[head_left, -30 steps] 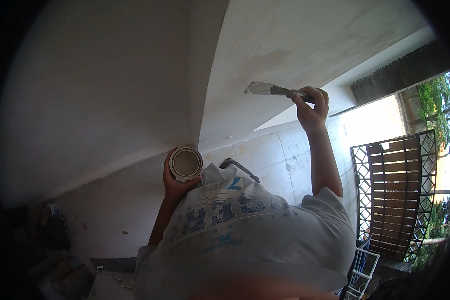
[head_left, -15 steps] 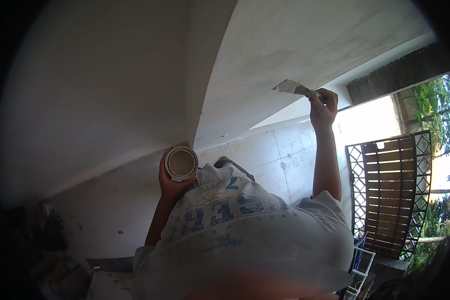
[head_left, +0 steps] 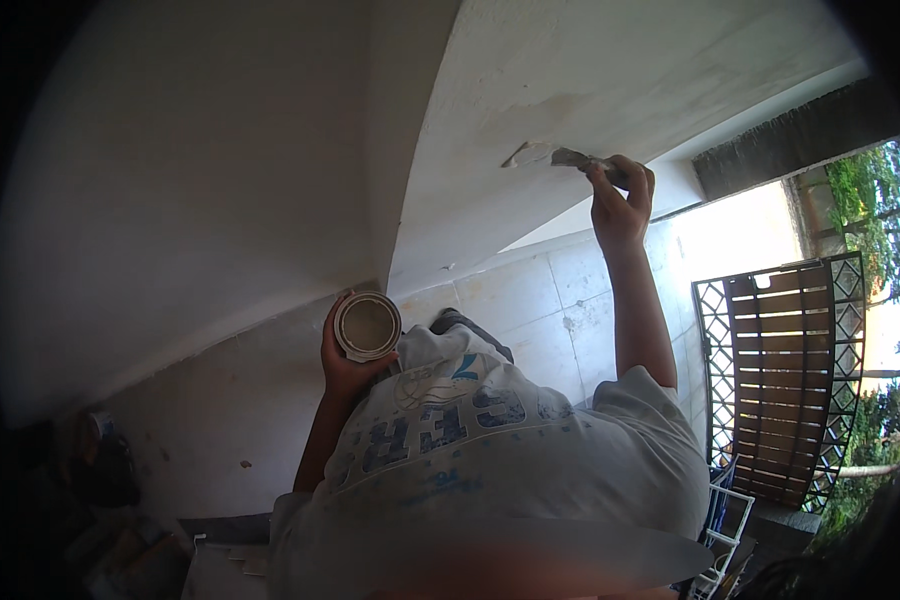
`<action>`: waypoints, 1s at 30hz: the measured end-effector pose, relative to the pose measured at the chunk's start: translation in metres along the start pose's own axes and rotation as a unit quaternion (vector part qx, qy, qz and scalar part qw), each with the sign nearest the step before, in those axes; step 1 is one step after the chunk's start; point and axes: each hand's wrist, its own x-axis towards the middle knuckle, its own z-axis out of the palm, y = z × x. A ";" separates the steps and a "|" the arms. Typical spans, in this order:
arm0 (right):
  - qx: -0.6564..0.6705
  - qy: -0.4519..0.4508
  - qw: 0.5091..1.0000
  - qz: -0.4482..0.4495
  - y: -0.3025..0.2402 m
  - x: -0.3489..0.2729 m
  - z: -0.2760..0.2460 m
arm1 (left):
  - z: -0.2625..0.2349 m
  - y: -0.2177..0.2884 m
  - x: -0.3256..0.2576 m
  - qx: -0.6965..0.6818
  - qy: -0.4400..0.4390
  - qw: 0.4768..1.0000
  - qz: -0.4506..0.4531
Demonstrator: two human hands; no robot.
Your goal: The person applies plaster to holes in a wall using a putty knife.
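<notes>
My left hand is closed round the side of a round, open-topped tub in front of my body, with pale beige material inside. My right hand, raised at the upper right, grips the handle of a putty knife. The blade is against or very close to the whitish wall; exact contact I cannot tell. Just left of the blade, a wet-looking smear of filler marks the wall. A darker, damp-looking patch shows above it.
A wall corner edge runs down between two wall faces. Tiled floor lies below. At the right stands a slatted metal-framed gate with greenery beyond. A white metal rack is at the lower right, and a dark bundle lies at the lower left.
My right hand has moved left and slightly up with the putty knife, whose blade looks more foreshortened. A filler smear now shows on the wall. My left hand and tub have barely shifted.
</notes>
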 end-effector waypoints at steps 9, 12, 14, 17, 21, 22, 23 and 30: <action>-0.018 0.041 0.998 -0.037 0.043 -0.022 -0.038 | -0.001 0.000 -0.001 -0.003 0.006 1.000 -0.012; 0.041 -0.008 0.997 -0.070 -0.004 0.007 -0.028 | 0.000 -0.001 -0.001 0.000 0.000 1.000 -0.008; 0.061 -0.019 0.995 -0.072 -0.028 0.021 -0.015 | 0.001 -0.002 -0.002 -0.006 0.000 1.000 -0.011; 0.052 -0.019 0.996 -0.067 -0.037 0.024 -0.005 | 0.005 0.004 0.000 -0.018 -0.007 1.000 -0.018; 0.014 -0.010 0.999 -0.029 -0.021 0.016 -0.009 | 0.003 0.003 0.000 -0.018 -0.014 1.000 -0.014; -0.001 -0.009 1.000 -0.014 -0.012 0.009 -0.015 | 0.002 0.000 -0.002 -0.018 -0.013 1.000 -0.015; -0.016 -0.007 1.000 0.000 -0.002 0.002 -0.021 | 0.001 -0.003 -0.003 -0.014 -0.010 1.000 -0.012; -0.092 0.015 0.995 -0.025 0.027 -0.019 -0.066 | -0.001 0.002 -0.008 0.020 -0.007 1.000 -0.013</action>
